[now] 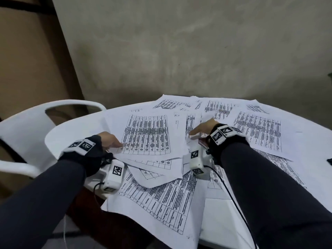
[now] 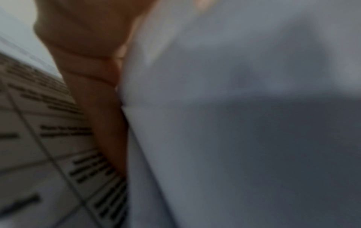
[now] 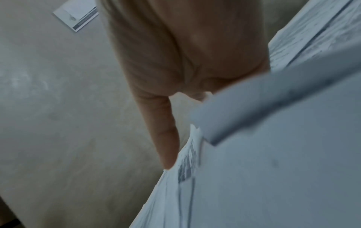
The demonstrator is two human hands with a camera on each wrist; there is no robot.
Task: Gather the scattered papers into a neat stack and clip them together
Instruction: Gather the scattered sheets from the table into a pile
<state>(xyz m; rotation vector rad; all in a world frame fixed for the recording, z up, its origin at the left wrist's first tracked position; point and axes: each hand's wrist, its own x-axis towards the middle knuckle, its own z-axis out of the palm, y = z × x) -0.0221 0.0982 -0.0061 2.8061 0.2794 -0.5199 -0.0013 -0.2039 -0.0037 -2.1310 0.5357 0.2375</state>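
Observation:
Several printed sheets lie scattered and overlapping on a white round table (image 1: 71, 130). One sheet with a table grid (image 1: 145, 133) lies on top in the middle, between my hands. My left hand (image 1: 115, 142) pinches its near left corner; the left wrist view shows curled fingers (image 2: 97, 92) against that pale sheet (image 2: 215, 108). My right hand (image 1: 195, 131) holds its right edge, with the thumb lying on top. In the right wrist view the thumb (image 3: 166, 138) runs along the lifted paper (image 3: 273, 169), which hides the other fingers. No clip shows clearly.
A white plastic chair (image 1: 27, 132) stands close at the table's left. A grey wall rises behind the table. More sheets (image 1: 258, 130) cover the far and right side, and one (image 1: 161, 203) overhangs the near edge. A small dark object (image 1: 329, 161) sits at the far right.

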